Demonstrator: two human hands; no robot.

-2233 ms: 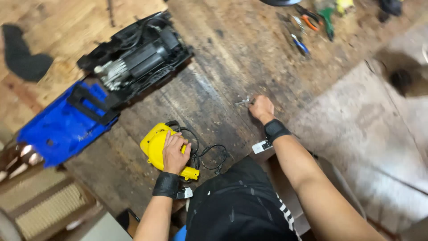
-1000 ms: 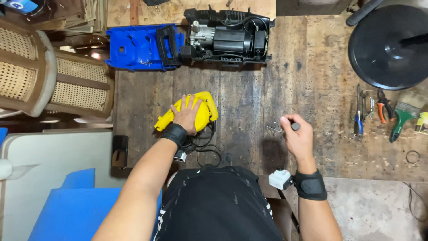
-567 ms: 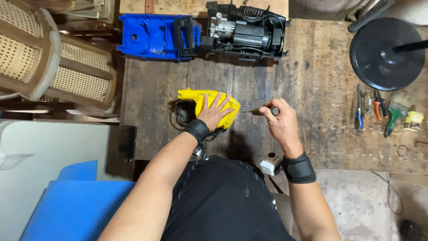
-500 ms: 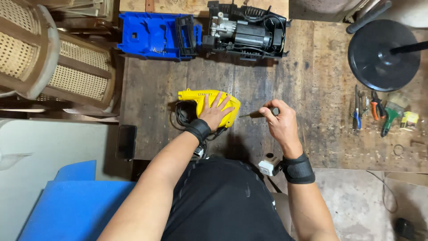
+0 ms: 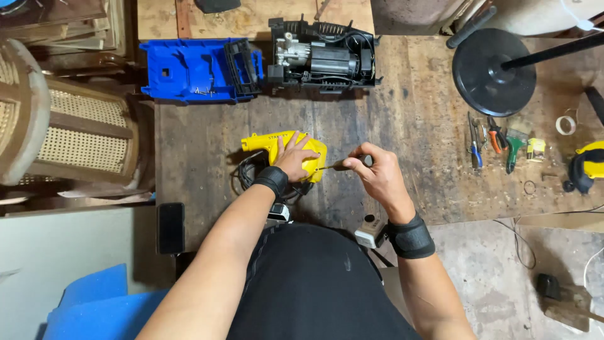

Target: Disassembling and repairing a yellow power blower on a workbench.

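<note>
A yellow plastic power tool body is pressed flat under the spread left hand on the worn wooden surface; beside it, a thin screwdriver, seemingly touching its edge, is gripped by the right hand.

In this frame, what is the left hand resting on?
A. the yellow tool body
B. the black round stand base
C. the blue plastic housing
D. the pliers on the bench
A. The left hand lies flat on the yellow tool body, while the right hand points a thin screwdriver at its end.
</note>
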